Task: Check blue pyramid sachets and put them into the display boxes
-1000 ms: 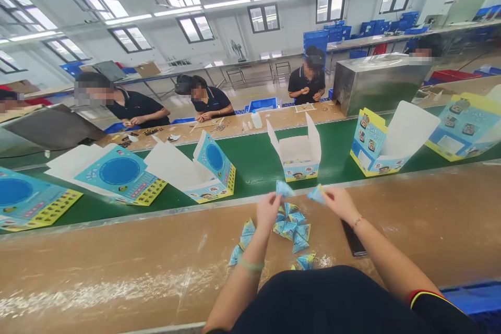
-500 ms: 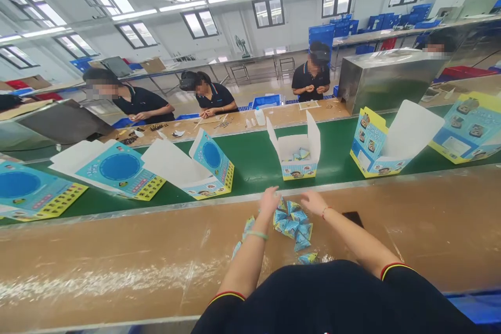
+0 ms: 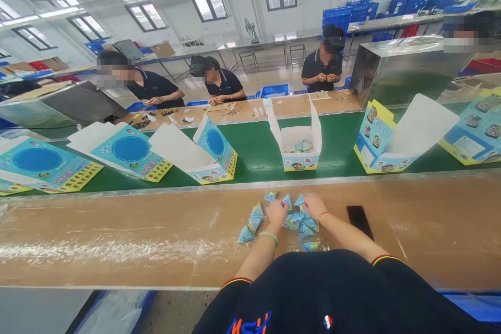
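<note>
Small blue and yellow triangular packets [image 3: 297, 221] lie in a loose pile on the brown tabletop. My left hand [image 3: 276, 212] is at the pile's left side, its fingers closed on a packet [image 3: 287, 202]. At the upper right of the pile, my right hand [image 3: 313, 205] has its fingers closed by another packet [image 3: 299, 201]; what they grip is too small to make out. More packets [image 3: 255, 214] lie left of my left hand. Beyond my hands an open white box [image 3: 299, 162] with upright flaps stands on the green belt, several packets inside.
Other printed boxes [image 3: 219, 154] stand on the green belt [image 3: 258, 151] to left and right. A black phone [image 3: 360, 221] lies right of my right forearm. Three people work across the belt beside a metal housing [image 3: 410, 70]; another head shows at far right.
Both hands have come down from the pile's far edge onto the packets, and their fingers have closed. The camera view has shifted, showing the phone and the leftmost packets more fully.
</note>
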A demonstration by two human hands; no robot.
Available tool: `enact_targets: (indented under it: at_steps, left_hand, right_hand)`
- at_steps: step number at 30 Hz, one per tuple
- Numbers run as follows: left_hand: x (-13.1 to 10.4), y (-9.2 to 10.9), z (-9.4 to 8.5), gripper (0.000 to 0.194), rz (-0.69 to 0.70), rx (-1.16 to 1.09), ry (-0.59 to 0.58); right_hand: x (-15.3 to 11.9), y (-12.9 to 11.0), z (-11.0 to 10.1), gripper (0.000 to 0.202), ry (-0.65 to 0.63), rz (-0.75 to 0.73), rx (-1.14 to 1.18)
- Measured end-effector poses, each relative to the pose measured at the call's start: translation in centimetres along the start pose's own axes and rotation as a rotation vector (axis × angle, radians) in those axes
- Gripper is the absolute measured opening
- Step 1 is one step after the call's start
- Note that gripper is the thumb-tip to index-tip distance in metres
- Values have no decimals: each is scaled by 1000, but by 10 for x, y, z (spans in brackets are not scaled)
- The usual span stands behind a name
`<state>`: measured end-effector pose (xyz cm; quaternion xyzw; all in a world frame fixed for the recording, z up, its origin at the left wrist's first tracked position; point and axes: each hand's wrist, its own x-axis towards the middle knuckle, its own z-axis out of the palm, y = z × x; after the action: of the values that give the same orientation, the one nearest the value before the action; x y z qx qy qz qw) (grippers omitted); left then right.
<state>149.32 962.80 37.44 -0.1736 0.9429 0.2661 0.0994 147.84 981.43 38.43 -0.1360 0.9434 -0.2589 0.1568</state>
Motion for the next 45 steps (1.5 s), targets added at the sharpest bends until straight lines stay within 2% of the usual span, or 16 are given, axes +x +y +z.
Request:
enact_targets:
  at_steps: [5, 8, 10, 13, 16, 20, 23, 25, 28, 32, 33, 34, 37, 38, 42, 45]
  left_hand:
    - [2, 0, -1, 9, -60, -195, 85]
    - [3, -1, -10, 20, -91, -408, 126]
    - [3, -1, -18, 26, -106, -583, 127]
    - [-3, 2, -30, 39, -118, -868, 96]
    - [-12, 7, -42, 49, -135, -1098, 62]
    - [-28, 14, -51, 58, -150, -1228, -2]
    - [-39, 19, -54, 65, -126, -1262, -1]
    - [-45, 20, -56, 69, -103, -1280, 29]
    - [-51, 20, -62, 70, -69, -1285, 64]
    - [-51, 19, -72, 66, -30, -1265, 93]
    - [-51, 19, -74, 66, -22, -1261, 94]
    - [-51, 20, -74, 65, -15, -1254, 88]
    - [-53, 22, -74, 62, 4, -1211, 41]
    - [-54, 23, -73, 61, 16, -1193, 26]
    - [-59, 31, -71, 57, 79, -1157, 22]
    - [-64, 39, -71, 56, 108, -1159, 62]
  right_hand:
    - [6, 5, -16, 17, 180, 150, 159]
    - [5, 13, -35, 16, 270, 259, 320]
    - [-1, 19, -50, 14, 290, 276, 450]
    - [-20, 24, -80, 26, 289, 185, 648]
    - [-50, 26, -121, 35, 295, 33, 777]
    - [-92, 25, -175, 34, 445, -184, 591]
    - [-120, 21, -199, 33, 475, -280, 581]
    - [-135, 16, -207, 34, 478, -341, 639]
    - [-152, 6, -213, 34, 598, -337, 551]
    - [-168, -4, -217, 30, 573, -419, 572]
    - [-170, -6, -217, 28, 603, -425, 533]
    - [-172, -7, -217, 26, 668, -414, 472]
    - [-176, -11, -215, 19, 972, -313, 342]
    - [-178, -13, -215, 19, 1025, -311, 323]
    - [-190, -19, -220, 21, 995, -425, 209]
    - [-200, -20, -226, 23, 1049, -419, 196]
